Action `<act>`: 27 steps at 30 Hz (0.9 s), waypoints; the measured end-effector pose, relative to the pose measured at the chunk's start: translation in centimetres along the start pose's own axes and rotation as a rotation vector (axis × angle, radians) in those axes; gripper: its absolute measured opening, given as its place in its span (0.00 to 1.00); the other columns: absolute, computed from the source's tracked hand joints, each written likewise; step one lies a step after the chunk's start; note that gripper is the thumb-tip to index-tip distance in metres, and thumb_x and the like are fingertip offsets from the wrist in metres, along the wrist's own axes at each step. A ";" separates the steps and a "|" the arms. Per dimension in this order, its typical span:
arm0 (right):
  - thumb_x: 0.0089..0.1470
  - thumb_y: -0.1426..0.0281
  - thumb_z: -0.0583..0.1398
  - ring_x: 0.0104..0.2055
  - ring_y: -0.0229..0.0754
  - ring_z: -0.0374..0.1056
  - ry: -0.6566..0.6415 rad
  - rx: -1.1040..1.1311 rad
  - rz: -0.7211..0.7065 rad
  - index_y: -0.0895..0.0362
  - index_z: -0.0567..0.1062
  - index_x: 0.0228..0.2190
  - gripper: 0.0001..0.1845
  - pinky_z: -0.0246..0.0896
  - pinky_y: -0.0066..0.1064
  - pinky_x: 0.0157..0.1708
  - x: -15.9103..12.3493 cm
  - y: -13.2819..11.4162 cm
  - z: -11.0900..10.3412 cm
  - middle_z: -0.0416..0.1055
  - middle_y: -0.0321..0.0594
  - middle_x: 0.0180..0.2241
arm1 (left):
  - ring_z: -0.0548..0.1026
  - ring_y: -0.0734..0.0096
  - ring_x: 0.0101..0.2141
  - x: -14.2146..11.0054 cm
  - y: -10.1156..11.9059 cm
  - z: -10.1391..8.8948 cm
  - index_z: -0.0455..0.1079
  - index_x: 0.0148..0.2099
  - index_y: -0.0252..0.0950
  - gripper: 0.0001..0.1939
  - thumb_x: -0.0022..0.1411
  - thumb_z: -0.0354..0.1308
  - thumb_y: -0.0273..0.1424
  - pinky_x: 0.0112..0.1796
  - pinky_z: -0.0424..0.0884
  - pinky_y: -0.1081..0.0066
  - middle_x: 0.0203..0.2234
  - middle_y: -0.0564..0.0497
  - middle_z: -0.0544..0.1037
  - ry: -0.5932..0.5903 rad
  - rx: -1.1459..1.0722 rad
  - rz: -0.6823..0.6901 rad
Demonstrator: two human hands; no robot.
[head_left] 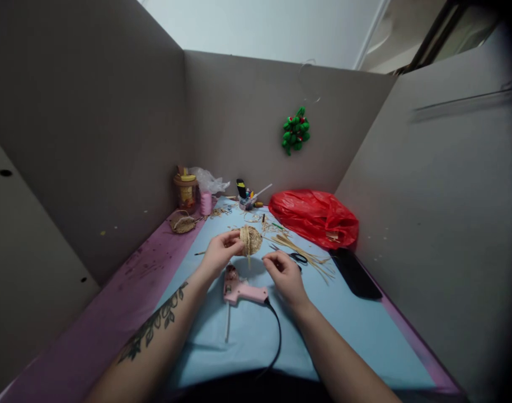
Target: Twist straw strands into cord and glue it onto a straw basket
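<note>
My left hand (225, 250) grips a small round woven straw piece (251, 240), like a little basket, over the middle of the table. A short strand hangs from its lower edge. To its right, a little apart, my right hand (281, 272) has thumb and forefinger pressed together; whatever they may hold is too small to make out. Below both hands a pink glue gun (244, 291) lies on its side, a glue stick (227, 323) poking out toward me and its black cord curving to the front edge. Scissors (298, 257) with dark handles lie just beyond my right hand.
Loose straw strips (306, 254) fan out right of centre, beside a black phone-like slab (356, 274). Behind them sits a red plastic bag (310, 215). At the back left stand a lidded cup (186, 193), pink thread spool (206, 204) and pen holder (247, 201). Grey panels enclose three sides.
</note>
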State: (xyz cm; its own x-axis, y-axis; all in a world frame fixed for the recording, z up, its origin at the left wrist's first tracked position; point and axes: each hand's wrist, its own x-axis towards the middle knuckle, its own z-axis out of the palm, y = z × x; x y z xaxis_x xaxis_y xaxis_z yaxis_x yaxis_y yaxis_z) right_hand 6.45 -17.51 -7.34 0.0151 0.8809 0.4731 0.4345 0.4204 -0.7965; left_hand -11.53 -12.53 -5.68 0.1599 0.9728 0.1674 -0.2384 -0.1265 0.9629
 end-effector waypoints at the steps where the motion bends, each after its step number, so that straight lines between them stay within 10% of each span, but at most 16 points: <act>1: 0.52 0.65 0.56 0.29 0.39 0.63 0.024 0.025 0.027 0.58 0.73 0.26 0.10 0.58 0.29 0.30 0.2 0.0 0.0 0.67 0.38 0.26 | 0.71 0.73 0.25 -0.1 -0.1 0.2 0.74 0.43 0.31 0.20 0.45 0.65 0.32 0.30 0.69 0.72 0.24 0.51 0.74 -0.022 0.022 0.000; 9: 0.44 0.59 0.60 0.15 0.33 0.55 0.001 0.250 0.339 0.59 0.72 0.24 0.14 0.51 0.26 0.17 0.5 -0.6 0.4 0.63 0.31 0.16 | 0.73 0.71 0.26 -0.8 -0.7 1.2 0.73 0.45 0.31 0.20 0.48 0.63 0.33 0.32 0.70 0.71 0.27 0.48 0.77 -0.193 0.140 -0.004; 27: 0.44 0.64 0.60 0.16 0.33 0.53 0.009 0.225 0.346 0.59 0.74 0.21 0.10 0.48 0.25 0.18 0.6 -1.0 0.4 0.61 0.31 0.13 | 0.72 0.74 0.27 -1.1 -0.3 1.4 0.72 0.46 0.30 0.18 0.53 0.59 0.34 0.30 0.67 0.75 0.27 0.50 0.76 -0.267 0.329 0.048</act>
State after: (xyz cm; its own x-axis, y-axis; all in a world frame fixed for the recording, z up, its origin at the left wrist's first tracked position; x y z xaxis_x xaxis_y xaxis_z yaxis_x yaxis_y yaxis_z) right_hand 5.65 -17.34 -6.38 0.1341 0.9770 0.1660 0.1944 0.1383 -0.9711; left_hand -10.25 -13.83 -5.86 0.4089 0.8854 0.2210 0.0598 -0.2677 0.9617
